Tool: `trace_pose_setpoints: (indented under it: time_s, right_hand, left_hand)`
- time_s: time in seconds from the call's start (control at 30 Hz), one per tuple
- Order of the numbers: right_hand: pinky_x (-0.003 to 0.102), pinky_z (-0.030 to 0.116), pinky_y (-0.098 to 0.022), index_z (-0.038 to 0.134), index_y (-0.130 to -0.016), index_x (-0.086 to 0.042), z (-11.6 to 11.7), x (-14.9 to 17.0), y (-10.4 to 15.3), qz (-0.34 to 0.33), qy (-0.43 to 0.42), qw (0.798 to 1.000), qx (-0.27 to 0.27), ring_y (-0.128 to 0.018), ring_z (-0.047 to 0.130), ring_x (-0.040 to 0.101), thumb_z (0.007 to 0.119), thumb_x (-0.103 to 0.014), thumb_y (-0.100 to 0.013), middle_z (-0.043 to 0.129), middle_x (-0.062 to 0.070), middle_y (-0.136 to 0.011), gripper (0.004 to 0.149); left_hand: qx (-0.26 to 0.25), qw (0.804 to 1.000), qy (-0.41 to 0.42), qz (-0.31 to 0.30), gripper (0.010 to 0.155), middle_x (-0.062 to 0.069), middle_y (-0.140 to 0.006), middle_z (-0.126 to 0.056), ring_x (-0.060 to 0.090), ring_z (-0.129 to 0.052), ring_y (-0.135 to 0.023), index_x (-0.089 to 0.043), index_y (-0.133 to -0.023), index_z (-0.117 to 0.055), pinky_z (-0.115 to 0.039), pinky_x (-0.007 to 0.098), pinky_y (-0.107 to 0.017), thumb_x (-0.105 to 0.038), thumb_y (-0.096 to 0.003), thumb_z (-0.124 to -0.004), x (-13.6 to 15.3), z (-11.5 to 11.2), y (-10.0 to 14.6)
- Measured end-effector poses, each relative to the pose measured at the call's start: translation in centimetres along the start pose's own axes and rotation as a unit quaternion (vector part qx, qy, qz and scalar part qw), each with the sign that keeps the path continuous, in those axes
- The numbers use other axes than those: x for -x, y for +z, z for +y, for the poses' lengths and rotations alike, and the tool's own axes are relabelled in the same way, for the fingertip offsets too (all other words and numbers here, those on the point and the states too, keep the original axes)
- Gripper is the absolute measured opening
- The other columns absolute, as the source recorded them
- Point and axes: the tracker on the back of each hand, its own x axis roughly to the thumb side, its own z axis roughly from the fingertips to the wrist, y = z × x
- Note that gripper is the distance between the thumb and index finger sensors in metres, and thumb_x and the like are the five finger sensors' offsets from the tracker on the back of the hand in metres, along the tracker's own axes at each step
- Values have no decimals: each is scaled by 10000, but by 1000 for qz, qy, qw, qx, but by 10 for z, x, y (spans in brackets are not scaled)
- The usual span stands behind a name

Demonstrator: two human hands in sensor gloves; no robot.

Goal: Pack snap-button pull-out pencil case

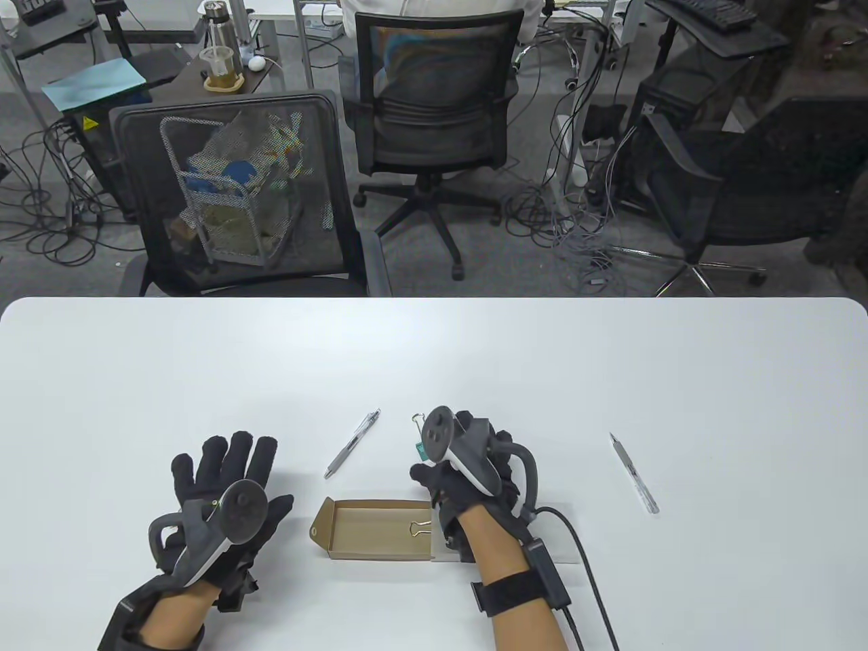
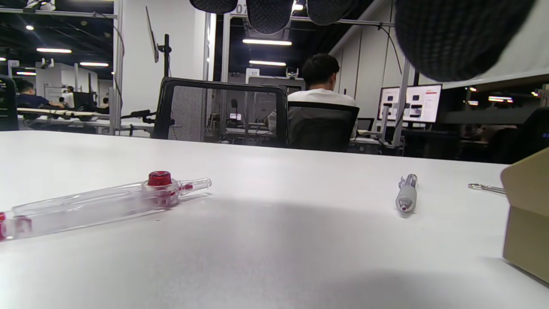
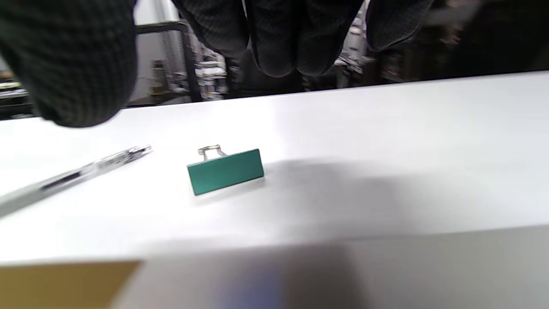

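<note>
Office lab — mesh chairs [image 1: 434, 95], monitors [image 2: 409, 103].

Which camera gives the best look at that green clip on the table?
The right wrist view: the green binder clip lies there unobstructed, wire handle showing. In the table view only a sliver peeks from behind the right hand's tracker. The left wrist view shows no green body.

Left grip [image 1: 227, 498] flat, fingers spread; right grip [image 1: 468, 468] raised, fingers loosely open.

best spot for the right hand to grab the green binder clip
Pinch the green binder clip across its flat painted faces, coming down from above. It lies on the table apart from the pen, wire loops pointing away, and the right hand hovers right over it, fingers open.
</note>
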Motion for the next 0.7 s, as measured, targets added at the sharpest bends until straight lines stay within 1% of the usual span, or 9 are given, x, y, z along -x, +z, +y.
trace_pose_setpoints:
  time_s: [0.07, 0.2, 0.33, 0.6, 0.63, 0.7]
  right_hand:
    - [585, 518, -789, 538, -1064, -350, 2, -8, -11, 23, 13, 1000, -9, -1052, 644, 300, 841, -670, -309, 613, -4, -1167, 874]
    - [571, 541, -777, 588, -1046, -339, 11, -23, -29, 61, 76, 995, -13, -1017, 695, 302, 841, -673, -307, 670, -1, -1135, 850]
    - [563, 562, -763, 628, -1029, -324, 22, -32, -42, 89, 105, 989, -46, -984, 738, 306, 848, -670, -303, 720, 9, -1103, 834]
    - [547, 619, -736, 713, -977, -319, 32, -41, -51, 102, 129, 985, -48, -890, 844, 269, 873, -634, -309, 852, -11, -986, 756]
    - [547, 625, -734, 726, -967, -322, 32, -41, -50, 104, 129, 985, -48, -881, 853, 264, 880, -627, -307, 863, -46, -972, 742]
    - [547, 639, -727, 748, -950, -322, 30, -41, -48, 102, 136, 985, -36, -859, 874, 259, 885, -625, -302, 883, -45, -948, 729]
  left_hand:
    - [0, 1000, 0, 1, 880, -113, -1232, -405, 282, -367, -1209, -485, -1100, -416, -200, 656, -839, -662, -329, -800, 1, 0, 0]
    - [-1, 1000, 2, 1, 880, -114, -1231, -406, 283, -367, -1210, -486, -1100, -416, -200, 657, -839, -662, -329, -801, 2, 0, 0]
    - [4, 1000, 2, 1, 881, -115, -1231, -409, 282, -370, -1209, -485, -1101, -416, -200, 658, -838, -663, -329, -801, 2, -1, -1]
    - [12, 1000, 3, 4, 880, -112, -1230, -409, 284, -369, -1208, -485, -1100, -415, -199, 658, -838, -662, -329, -801, 3, -1, -2]
    - [14, 1000, 3, 4, 881, -112, -1231, -408, 283, -368, -1209, -485, -1101, -414, -198, 658, -838, -662, -330, -801, 3, -1, -1]
    - [15, 1000, 3, 5, 881, -113, -1231, -407, 284, -367, -1209, -486, -1101, -414, -196, 659, -838, -662, -329, -801, 3, -1, -2]
